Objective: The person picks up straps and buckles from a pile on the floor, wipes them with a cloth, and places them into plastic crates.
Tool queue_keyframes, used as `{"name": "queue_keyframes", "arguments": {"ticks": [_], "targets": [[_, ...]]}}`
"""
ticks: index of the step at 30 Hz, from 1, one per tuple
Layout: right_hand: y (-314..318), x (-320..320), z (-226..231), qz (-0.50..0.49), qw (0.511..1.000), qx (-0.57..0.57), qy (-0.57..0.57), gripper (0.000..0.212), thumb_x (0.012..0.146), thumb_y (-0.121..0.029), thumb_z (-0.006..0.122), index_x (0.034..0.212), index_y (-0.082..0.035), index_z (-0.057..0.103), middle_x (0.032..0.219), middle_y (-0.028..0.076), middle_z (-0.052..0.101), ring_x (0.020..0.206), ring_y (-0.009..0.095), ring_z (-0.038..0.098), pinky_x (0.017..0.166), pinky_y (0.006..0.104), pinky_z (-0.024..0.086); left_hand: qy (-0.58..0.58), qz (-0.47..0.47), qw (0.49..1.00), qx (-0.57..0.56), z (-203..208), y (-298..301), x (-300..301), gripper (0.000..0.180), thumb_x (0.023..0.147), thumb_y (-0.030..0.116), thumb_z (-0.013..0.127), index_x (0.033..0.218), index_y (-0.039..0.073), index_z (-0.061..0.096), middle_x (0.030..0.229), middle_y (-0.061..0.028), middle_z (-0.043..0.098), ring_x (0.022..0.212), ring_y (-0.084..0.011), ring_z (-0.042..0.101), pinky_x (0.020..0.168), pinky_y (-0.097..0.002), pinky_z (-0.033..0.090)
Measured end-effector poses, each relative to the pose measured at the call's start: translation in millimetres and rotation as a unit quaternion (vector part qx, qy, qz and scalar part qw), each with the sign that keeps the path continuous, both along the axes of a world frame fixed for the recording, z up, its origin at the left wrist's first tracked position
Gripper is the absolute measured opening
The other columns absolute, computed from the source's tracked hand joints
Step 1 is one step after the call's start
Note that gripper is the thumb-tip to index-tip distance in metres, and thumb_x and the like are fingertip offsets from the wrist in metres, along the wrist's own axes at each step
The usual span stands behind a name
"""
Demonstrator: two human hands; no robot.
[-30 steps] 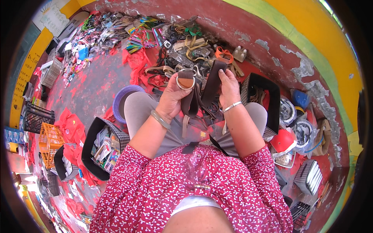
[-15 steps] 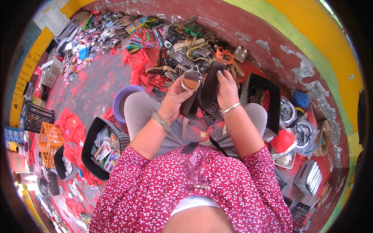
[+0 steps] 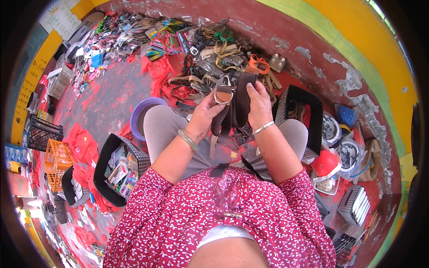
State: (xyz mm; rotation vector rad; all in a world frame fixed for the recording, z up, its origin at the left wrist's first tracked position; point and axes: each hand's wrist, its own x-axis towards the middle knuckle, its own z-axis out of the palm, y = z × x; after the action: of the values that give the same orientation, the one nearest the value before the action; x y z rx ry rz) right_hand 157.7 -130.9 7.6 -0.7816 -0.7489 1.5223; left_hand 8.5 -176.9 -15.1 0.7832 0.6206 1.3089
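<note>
Just beyond the grey knees [image 3: 161, 129], the left hand [image 3: 203, 117] is pinching the metal-ringed tan end [image 3: 224, 97] of a dark brown strap [image 3: 243, 102], fingers holding narrow. The right hand [image 3: 260, 107] is gripping the strap's broad flat part between thumb and fingers. A purple basin [image 3: 134, 120] is sitting at left, a black-rimmed box [image 3: 318, 120] at right. Farther off, mixed straps [image 3: 221, 51] are lying heaped near a peeling red wall [image 3: 268, 27].
</note>
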Motion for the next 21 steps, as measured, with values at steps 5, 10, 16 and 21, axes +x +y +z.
{"name": "queue_keyframes", "arguments": {"ticks": [5,10,16,21], "targets": [[1,4,-4,0.007,1.000,0.009,-0.017,0.015,0.091,-0.008,0.045,0.102,-0.004,0.054,0.091,0.005,0.061,0.080,0.014,0.060,0.072,0.0263,0.049,-0.072,-0.078,0.992,-0.061,18,-5,-12,0.035,0.086,0.001,0.050,0.121,0.001,0.046,0.112,-0.0063,0.056,0.101,-0.0143,0.056,0.091,-0.0274,0.043],[-4,6,5,0.018,0.998,-0.017,-0.055,0.015,0.090,-0.008,0.045,0.101,-0.004,0.055,0.086,0.003,0.061,0.073,0.011,0.059,0.065,0.0233,0.049,-0.065,-0.093,0.992,-0.063,32,-6,-23,0.032,0.086,0.004,0.050,0.118,-0.002,0.048,0.107,-0.0085,0.059,0.094,-0.0141,0.059,0.083,-0.0268,0.048],[-1,4,-9,0.085,0.986,0.022,-0.143,0.017,0.089,-0.008,0.048,0.103,-0.002,0.055,0.085,0.004,0.060,0.069,0.010,0.059,0.059,0.0220,0.049,-0.062,-0.147,0.984,-0.077,52,-9,-25,0.030,0.086,0.005,0.051,0.115,-0.004,0.049,0.100,-0.0100,0.061,0.085,-0.0146,0.062,0.075,-0.0245,0.051],[-11,-2,-4,0.116,0.988,-0.055,-0.084,0.019,0.088,-0.011,0.051,0.103,0.000,0.054,0.085,0.005,0.061,0.069,0.012,0.061,0.056,0.0230,0.051,0.030,-0.140,0.985,-0.100,51,-5,-22,0.028,0.086,0.009,0.053,0.111,-0.005,0.052,0.095,-0.0094,0.063,0.082,-0.0125,0.062,0.071,-0.0211,0.051]]}}
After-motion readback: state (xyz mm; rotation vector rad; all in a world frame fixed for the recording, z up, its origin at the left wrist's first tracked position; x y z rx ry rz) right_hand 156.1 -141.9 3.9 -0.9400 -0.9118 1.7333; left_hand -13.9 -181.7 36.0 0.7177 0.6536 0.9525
